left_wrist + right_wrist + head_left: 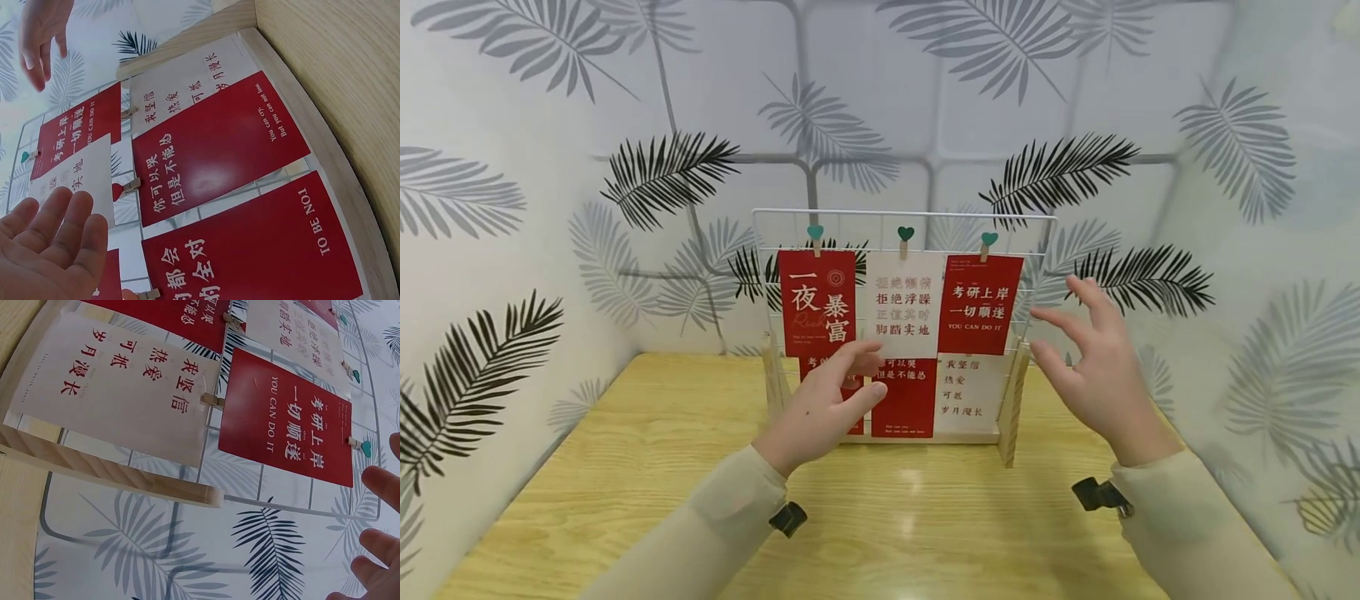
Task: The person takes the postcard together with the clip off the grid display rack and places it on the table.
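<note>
A white wire rack point(850, 212) on a wooden stand point(1013, 421) holds two rows of cards. In the upper row hang a red card point(801, 329), a white card point(901, 265) and another red card point(979, 271), each under a clothespin with a green heart point(906, 234). Below hang a red card point(281, 250) reading "TO BE NO.1", a red card point(902, 410) and a white card point(970, 423). My left hand point(829, 398), fingers loosely bent and holding nothing, partly covers the lower left card in the head view. My right hand point(1097, 367) hovers empty at the rack's right side, fingers spread.
The rack stands on a light wooden table point(910, 533). Behind it, a pale wall covering point(865, 75) with grey and black leaf prints closes off the back and sides. Black straps point(1097, 494) sit at both sleeve cuffs.
</note>
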A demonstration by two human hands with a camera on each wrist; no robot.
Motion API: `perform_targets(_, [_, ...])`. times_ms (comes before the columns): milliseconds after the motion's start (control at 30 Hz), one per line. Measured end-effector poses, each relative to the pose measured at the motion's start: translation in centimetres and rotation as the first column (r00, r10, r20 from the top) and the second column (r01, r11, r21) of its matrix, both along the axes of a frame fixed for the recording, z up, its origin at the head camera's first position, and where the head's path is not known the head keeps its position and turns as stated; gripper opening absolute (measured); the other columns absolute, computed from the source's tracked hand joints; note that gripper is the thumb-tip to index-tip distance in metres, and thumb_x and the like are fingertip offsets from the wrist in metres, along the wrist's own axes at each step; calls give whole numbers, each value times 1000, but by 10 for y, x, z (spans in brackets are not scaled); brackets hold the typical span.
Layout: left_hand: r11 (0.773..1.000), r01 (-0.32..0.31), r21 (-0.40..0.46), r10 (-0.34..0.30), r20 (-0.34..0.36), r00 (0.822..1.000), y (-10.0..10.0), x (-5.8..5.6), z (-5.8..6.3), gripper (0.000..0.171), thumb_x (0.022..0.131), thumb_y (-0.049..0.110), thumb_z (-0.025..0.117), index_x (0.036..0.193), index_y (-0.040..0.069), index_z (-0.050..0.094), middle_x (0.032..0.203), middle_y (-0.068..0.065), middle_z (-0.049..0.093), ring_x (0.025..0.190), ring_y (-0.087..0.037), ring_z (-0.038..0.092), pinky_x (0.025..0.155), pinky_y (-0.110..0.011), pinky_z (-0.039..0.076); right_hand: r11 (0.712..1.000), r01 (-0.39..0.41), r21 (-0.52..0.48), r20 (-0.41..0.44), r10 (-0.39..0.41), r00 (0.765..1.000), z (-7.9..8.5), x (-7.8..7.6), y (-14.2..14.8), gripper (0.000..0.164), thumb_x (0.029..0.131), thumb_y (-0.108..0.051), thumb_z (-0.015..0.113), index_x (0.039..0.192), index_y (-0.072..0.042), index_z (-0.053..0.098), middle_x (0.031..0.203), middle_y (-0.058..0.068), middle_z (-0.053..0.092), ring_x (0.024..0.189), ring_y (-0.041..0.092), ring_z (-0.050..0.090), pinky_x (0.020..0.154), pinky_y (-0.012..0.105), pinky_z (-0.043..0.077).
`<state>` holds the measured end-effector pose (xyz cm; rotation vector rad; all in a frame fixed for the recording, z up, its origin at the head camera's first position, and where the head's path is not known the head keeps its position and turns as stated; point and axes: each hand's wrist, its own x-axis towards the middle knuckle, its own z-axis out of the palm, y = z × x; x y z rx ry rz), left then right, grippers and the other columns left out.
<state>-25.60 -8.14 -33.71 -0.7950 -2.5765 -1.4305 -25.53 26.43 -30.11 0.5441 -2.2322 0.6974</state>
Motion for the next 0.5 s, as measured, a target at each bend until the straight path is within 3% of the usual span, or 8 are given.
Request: perform_targets(500, [999,25,29,-24,-22,999,23,-12,13,55,100,38,61,150,24,43,138,4,58,122,-17,54,100,-42,47,1000,6,10,-35,-6,999,30,-7,-8,34,96,-22,66,127,-10,70,163,8,30,153,28,15,117,63,16])
